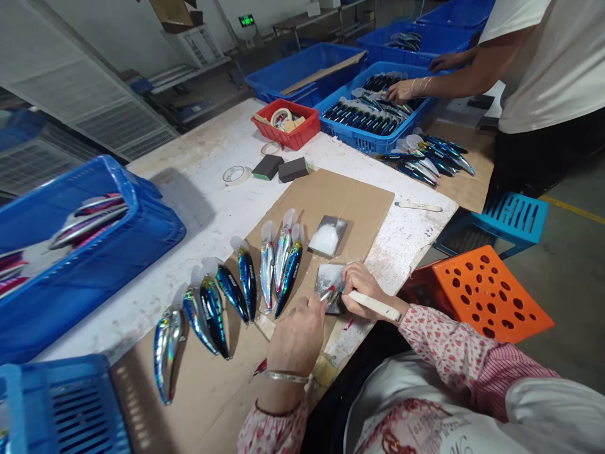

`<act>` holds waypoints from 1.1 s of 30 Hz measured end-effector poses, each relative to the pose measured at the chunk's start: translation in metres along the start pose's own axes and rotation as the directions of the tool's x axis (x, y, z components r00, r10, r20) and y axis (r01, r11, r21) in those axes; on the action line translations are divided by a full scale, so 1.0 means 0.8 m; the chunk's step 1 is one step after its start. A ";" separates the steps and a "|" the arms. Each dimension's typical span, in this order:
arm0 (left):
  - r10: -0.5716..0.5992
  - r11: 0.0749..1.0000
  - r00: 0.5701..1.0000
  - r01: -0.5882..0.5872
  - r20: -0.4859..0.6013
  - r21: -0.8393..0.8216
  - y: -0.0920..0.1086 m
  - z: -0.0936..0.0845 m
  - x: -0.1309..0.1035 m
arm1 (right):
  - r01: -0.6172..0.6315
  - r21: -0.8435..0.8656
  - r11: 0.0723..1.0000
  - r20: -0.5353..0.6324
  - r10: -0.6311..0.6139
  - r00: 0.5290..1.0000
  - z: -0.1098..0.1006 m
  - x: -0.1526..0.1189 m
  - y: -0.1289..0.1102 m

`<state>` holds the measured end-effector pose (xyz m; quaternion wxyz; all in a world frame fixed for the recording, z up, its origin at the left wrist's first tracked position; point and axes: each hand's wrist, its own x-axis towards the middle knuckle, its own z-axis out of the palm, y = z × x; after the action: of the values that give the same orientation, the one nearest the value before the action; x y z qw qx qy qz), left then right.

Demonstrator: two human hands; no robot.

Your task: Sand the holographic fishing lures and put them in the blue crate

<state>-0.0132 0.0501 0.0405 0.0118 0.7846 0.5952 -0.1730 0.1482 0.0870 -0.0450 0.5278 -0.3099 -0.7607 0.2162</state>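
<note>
My left hand (299, 331) is closed around a fishing lure (327, 292), mostly hidden by the fingers, with a red and silvery part showing. In my right hand (363, 285) is a tool with a flat white handle (375, 306); its working end meets the lure, and its kind is unclear. Both hands are over a dark block with a whitish top (329, 275) at the table's near edge. A similar block with white powdery stuff (327, 236) lies just beyond. Left of them, several shiny blue and silver lures (246, 277) are spread in a row on cardboard (350, 195).
Blue crates (94, 252) flank the table's left side. Toward the back are two dark sanding blocks (268, 167), tape rolls (235, 174) and a red basket (302, 135). A co-worker's hand (401, 91) reaches into a crate of lures (363, 144). An orange stool (491, 293) stands right.
</note>
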 end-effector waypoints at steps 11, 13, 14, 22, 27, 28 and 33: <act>-0.010 0.998 1.000 0.010 -0.011 -0.060 -0.003 0.004 0.001 | -0.187 0.125 0.974 -0.018 0.190 0.982 -0.018 -0.001 -0.005; -0.024 0.996 1.000 0.022 -0.013 -0.091 -0.006 0.008 0.001 | -0.213 0.019 0.977 -0.088 0.214 0.973 -0.036 0.007 0.011; -0.031 0.993 0.999 0.029 -0.016 -0.116 -0.007 0.011 0.001 | -0.215 -0.076 0.974 -0.107 0.206 0.973 -0.049 0.014 0.024; -0.024 0.833 0.990 -0.059 -0.141 -0.550 -0.023 0.049 -0.012 | -0.137 -0.673 0.727 0.120 0.290 0.950 -0.140 0.096 0.118; -0.021 0.698 0.996 -0.047 -0.086 -0.714 -0.020 0.048 -0.015 | -0.034 -0.598 0.801 0.369 0.313 0.875 -0.065 0.133 0.088; -0.024 0.680 0.997 -0.033 -0.068 -0.733 -0.018 0.047 -0.014 | -0.040 -0.596 0.802 0.415 0.350 0.840 -0.046 0.137 0.083; -0.029 0.559 0.997 -0.039 -0.066 -0.829 -0.008 0.046 -0.011 | -0.191 -0.610 0.769 0.405 0.510 0.759 -0.015 0.149 0.080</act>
<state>-0.0305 0.0358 0.0097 0.3580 0.6944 0.6046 0.1554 0.1453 0.2161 -0.0035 0.1258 -0.5110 -0.8322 0.1745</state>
